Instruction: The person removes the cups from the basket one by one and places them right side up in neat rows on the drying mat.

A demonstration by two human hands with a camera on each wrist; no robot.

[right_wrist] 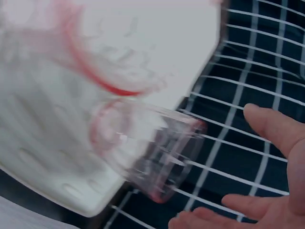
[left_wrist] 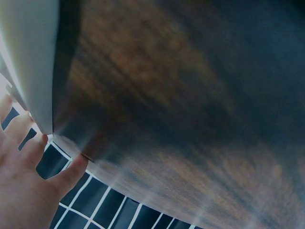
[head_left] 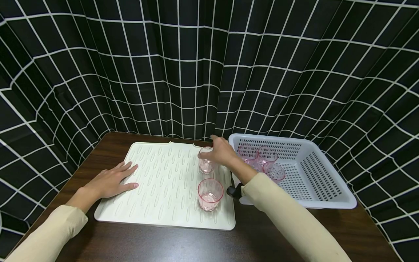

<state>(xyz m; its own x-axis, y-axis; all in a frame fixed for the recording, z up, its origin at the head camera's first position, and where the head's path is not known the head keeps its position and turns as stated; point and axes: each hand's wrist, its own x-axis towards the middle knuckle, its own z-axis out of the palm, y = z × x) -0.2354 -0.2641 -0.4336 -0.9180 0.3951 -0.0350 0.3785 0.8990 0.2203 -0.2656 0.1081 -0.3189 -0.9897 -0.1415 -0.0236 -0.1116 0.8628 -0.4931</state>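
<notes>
A white draining mat (head_left: 157, 182) with raised oval ribs lies on the table. On its left edge rests my left hand (head_left: 112, 180), palm down with fingers spread. Two clear pink-tinted glasses stand along the mat's right side, mouths up: a near glass (head_left: 210, 194) and a far glass (head_left: 206, 166). My right hand (head_left: 222, 151) is at the far glass, thumb and fingers spread wide and partly covering its rim in the head view. In the right wrist view a gap shows between the fingers and that glass (right_wrist: 147, 148).
A pale blue-grey plastic basket (head_left: 322, 174) with slotted walls stands right of the mat, holding several pink glasses (head_left: 274, 171) in its left part. Dark brown wooden table (head_left: 157, 242) shows along the front. A black curtain (head_left: 183, 72) with white grid lines hangs close behind.
</notes>
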